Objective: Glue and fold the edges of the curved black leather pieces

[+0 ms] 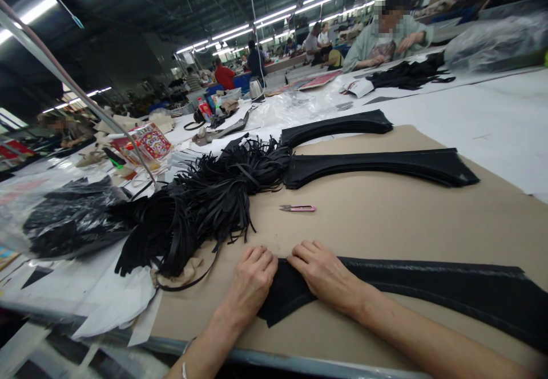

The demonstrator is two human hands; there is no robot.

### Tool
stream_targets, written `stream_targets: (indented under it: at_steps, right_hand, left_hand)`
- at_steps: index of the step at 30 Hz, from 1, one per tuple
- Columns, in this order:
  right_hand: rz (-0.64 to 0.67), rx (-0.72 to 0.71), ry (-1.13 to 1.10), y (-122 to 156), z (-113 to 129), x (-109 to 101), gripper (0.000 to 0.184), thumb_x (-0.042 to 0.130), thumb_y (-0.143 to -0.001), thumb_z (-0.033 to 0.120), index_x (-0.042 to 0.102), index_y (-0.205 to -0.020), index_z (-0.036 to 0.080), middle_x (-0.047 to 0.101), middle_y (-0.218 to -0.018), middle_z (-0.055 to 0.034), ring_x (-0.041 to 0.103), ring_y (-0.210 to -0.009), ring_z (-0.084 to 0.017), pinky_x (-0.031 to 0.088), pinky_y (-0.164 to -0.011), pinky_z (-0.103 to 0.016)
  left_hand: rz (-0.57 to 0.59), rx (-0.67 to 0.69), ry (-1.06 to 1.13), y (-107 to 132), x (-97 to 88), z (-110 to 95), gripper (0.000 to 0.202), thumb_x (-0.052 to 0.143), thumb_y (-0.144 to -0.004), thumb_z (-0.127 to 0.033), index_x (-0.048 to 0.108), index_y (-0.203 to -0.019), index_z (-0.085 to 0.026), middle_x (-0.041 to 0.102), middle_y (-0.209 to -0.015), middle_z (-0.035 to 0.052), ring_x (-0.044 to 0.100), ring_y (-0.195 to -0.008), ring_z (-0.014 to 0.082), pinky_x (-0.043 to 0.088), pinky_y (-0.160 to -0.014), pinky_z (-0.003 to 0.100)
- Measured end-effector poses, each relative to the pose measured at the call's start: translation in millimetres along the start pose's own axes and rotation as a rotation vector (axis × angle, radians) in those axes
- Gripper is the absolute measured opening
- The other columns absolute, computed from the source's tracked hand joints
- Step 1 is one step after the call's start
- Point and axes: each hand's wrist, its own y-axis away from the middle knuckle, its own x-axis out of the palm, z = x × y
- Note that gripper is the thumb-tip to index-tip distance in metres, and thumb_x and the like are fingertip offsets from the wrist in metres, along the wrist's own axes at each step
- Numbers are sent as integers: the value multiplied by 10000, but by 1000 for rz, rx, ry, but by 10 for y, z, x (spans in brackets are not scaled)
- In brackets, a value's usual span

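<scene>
A long curved black fabric piece (pixel 432 279) lies along the near side of the brown paper (pixel 363 219). At its left end my left hand (pixel 254 270) is closed, with curled fingers pinching the upper corner. Just to the right, my right hand (pixel 321 273) bends its fingers over the top edge of the same piece, also closed. The fingertips of both hands are partly hidden. Small pink-handled thread snips (pixel 297 208) lie on the paper beyond my hands. Two stacks of similar black pieces, a nearer stack (pixel 377 168) and a farther stack (pixel 338 126), rest behind the snips.
A tangled heap of black strips (pixel 214 193) covers the paper's left side. Farther left lies a plastic bag with black material (pixel 77 213). A thin slanting pole (pixel 85 102) rises at the left. Across the table a person (pixel 389 33) handles material beside black pieces (pixel 406 73).
</scene>
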Motion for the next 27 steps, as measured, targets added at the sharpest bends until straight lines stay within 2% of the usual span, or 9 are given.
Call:
stream_targets:
  at_steps: [5, 8, 10, 13, 16, 21, 27]
  right_hand:
    - [3, -57, 50, 21, 13, -23, 132, 513, -925, 66, 615, -935, 148, 580, -915, -55, 476, -847, -206, 350, -764, -338]
    - [2, -85, 86, 26, 21, -23, 127, 513, -924, 65, 607, -940, 148, 574, -923, -53, 474, -846, -209, 348, -745, -341]
    - [4, -98, 108, 30, 27, -22, 123, 515, -924, 66, 607, -939, 146, 570, -928, -55, 472, -851, -211, 350, -743, -345]
    - [11, -108, 130, 33, 36, -23, 117, 520, -922, 68, 607, -931, 145, 566, -924, -57, 473, -850, -213, 352, -742, -351]
    - [10, -118, 141, 32, 42, -19, 112, 524, -923, 74, 607, -956, 141, 565, -929, -58, 476, -855, -217, 356, -752, -357]
    - [-4, -116, 132, 27, 36, -20, 125, 505, -939, 90, 602, -1005, 133, 568, -940, -57, 482, -860, -218, 363, -767, -362]
    - [-23, -115, 58, 102, -132, -77, 162, 465, -963, 106, 603, -1043, 131, 575, -900, -53, 483, -852, -205, 355, -775, -339]
  left_hand:
    - [-39, 30, -25, 140, 35, 33, 306, 429, -927, -100, 603, -1176, -137, 661, -1078, 91, 549, -1044, 245, 462, -922, 400]
    - [-44, 23, -8, 230, 25, 82, 350, 451, -907, -80, 583, -1224, -153, 655, -1154, 79, 540, -1081, 247, 464, -936, 394]
    - [-57, -34, -13, 257, 7, 101, 344, 453, -901, -79, 601, -1197, -174, 657, -1150, 74, 535, -1092, 256, 465, -932, 411]
    - [-134, -194, -53, 232, -11, 56, 315, 423, -896, -61, 648, -1081, -180, 656, -1117, 87, 531, -1103, 276, 465, -926, 449]
    - [-209, -255, -1, 152, 28, -92, 366, 379, -891, -27, 628, -1122, -164, 639, -1121, 102, 539, -1091, 259, 474, -945, 439]
    - [-145, -188, 199, 74, 176, -307, 429, 376, -881, -17, 553, -1246, -156, 633, -1078, 97, 573, -987, 221, 526, -888, 383]
    - [-113, -175, 229, 130, 204, -271, 496, 337, -871, -5, 531, -1291, -185, 626, -1077, 92, 559, -983, 222, 517, -876, 398]
